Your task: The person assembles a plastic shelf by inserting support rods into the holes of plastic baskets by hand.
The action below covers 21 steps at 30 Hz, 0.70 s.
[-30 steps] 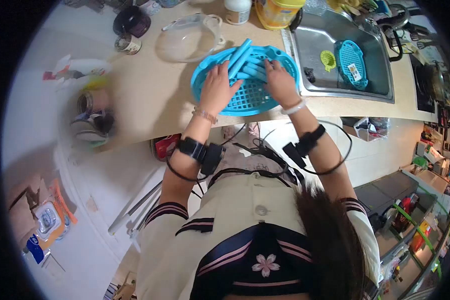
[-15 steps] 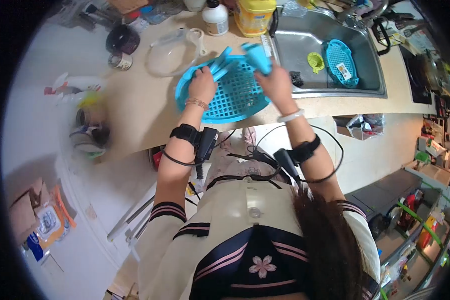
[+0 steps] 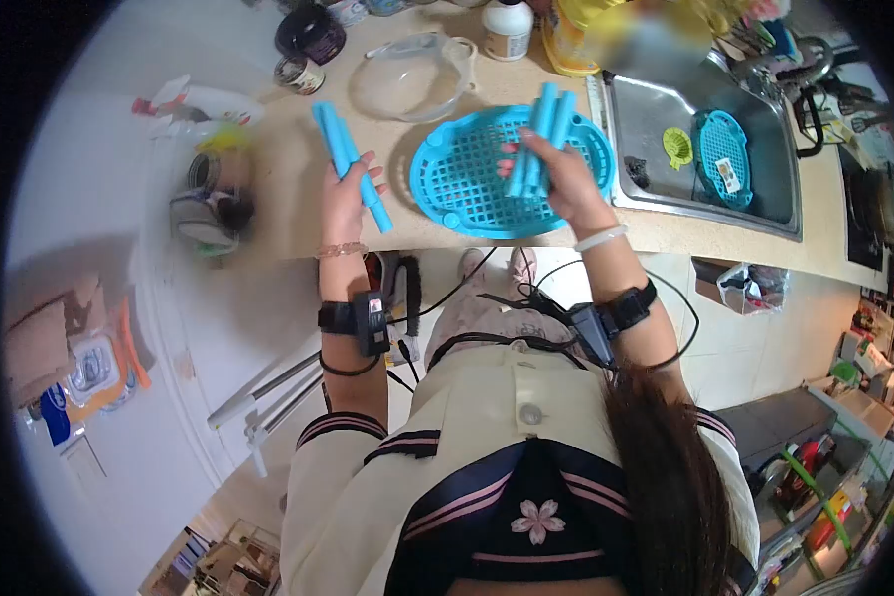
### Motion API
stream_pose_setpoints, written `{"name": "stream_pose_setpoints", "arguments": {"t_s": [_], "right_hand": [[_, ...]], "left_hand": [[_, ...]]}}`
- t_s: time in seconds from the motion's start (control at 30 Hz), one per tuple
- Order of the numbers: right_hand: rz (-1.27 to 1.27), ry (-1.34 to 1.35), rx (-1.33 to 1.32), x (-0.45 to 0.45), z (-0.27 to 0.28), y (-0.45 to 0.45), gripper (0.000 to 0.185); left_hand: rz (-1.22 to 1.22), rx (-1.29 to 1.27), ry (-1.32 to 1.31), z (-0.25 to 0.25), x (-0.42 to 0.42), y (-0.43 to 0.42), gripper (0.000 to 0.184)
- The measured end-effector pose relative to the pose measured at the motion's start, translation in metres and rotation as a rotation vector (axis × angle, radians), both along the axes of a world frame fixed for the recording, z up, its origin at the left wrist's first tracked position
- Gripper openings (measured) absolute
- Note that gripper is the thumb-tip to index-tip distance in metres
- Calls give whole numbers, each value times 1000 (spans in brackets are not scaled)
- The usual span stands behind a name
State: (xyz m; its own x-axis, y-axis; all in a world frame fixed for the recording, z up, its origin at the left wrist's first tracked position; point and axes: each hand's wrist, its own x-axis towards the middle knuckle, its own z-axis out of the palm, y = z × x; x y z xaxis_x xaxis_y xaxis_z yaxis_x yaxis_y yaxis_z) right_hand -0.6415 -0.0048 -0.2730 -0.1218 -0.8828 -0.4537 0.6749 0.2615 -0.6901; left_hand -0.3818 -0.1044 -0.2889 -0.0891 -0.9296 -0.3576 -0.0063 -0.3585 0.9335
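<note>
**Blue sticks in both hands, one bunch on each side**

The person at the pale, smooth-topped counter has both hands full. The left hand is out to the left of the oval, light-blue plastic lattice basket, its fingers wrapped around a slanting bunch of slim, light-blue rods. The rods' far ends point toward the back of the counter and one near end pokes out below the fingers.

The right hand is above the right part of the basket, fingers closed around a thicker bunch of light-blue cylinders, held nearly parallel; from here I can't tell whether their lower ends touch the lattice.

The basket sits near the counter's front edge, beside the stainless-steel sink. Behind it to the left stands a clear plastic bowl with a looped handle, and farther back is a white bottle with a printed label, next to a bright yellow container. In the sink lie a small lime-green ribbed strainer and another blue lattice basket with a white tag.
</note>
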Motion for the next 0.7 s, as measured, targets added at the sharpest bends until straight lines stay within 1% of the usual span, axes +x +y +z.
{"name": "stream_pose_setpoints", "arguments": {"t_s": [0.03,0.07,0.17,0.23,0.27,0.3,0.33,0.4,0.43,0.47,0.5,0.53,0.6,0.67,0.7], "right_hand": [[45,-71,23,19,6,-9,28],[107,-159,-23,34,-4,-20,27],[239,-184,28,81,-21,-54,26],[276,-140,41,106,-25,-68,24],[296,-118,45,116,-27,-76,23],[278,-30,74,125,-31,-82,20],[260,59,101,134,-36,-87,18],[244,207,144,145,-56,-99,14],[238,368,169,152,-61,-104,15],[228,530,194,158,-66,-108,15],[213,692,219,163,-74,-113,16],[174,760,166,169,-125,-129,20],[172,805,202,174,-127,-133,25],[181,857,213,170,-122,-130,33],[189,887,199,167,-94,-122,38]], "left_hand": [[1,24,-36,-11,8,-2,37],[-14,44,-68,-23,14,-3,38],[-48,82,-144,-42,19,-4,42],[-51,90,-175,-51,16,-4,48],[-39,-36,-195,-72,17,-10,51],[-26,-159,-219,-105,20,-16,54],[-14,-281,-244,-123,23,-19,57],[-29,-408,-252,-111,17,-12,57],[-40,-473,-253,-105,14,-9,57],[-36,-367,-79,-97,13,-8,50],[-44,-421,-119,-101,15,-9,48],[-55,-476,-157,-107,15,-11,46],[-90,-593,-217,-116,15,-10,43],[-159,-626,-299,-120,14,-10,45],[-193,-648,-340,-119,13,-12,46]]}}
